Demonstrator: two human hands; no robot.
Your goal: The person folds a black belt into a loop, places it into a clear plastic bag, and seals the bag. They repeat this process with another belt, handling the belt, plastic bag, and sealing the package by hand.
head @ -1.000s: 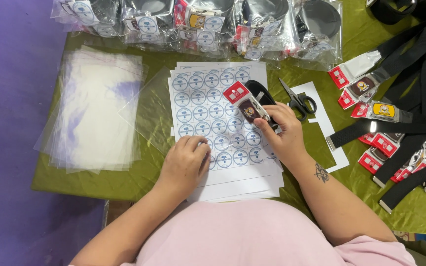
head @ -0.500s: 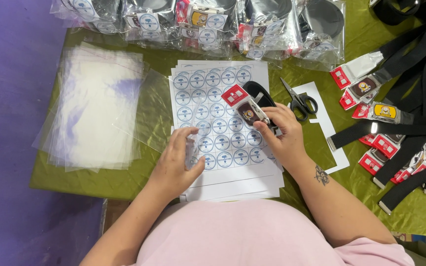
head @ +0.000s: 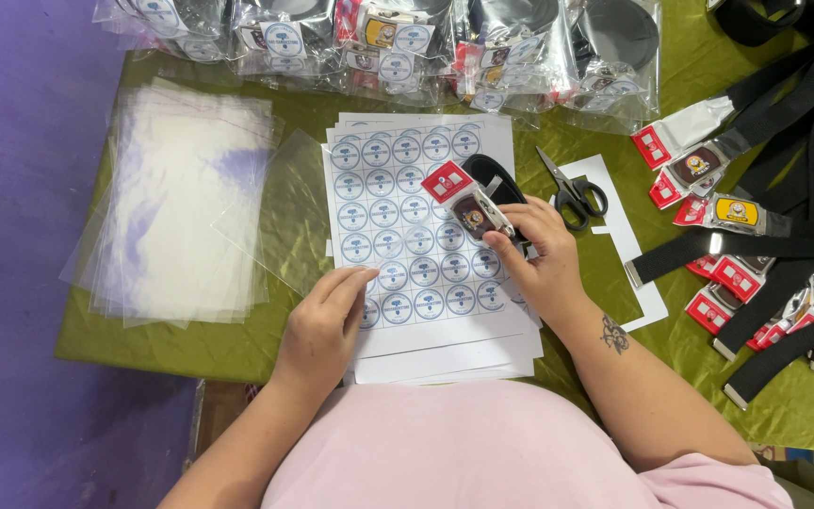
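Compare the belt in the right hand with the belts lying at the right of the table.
The held belt is lifted over the sticker sheet, gripped by the right hand; the loose belts lie flat on the green cloth, untouched. The held belt's strap is coiled up; theirs are stretched out long. All share black straps, metal buckles and red tags. The left hand rests on the sheet.

Table (head: 237, 351) covered edge to edge in an olive-green cloth (head: 784, 415), slightly shiny and creased. Cloth hangs over the near edge. Left of the table, a flat purple floor (head: 11, 236), matte, no pattern, running the full height of the view. Below the near left corner, a small patch of brownish surface (head: 223, 405). Light even and soft, shadows faint.
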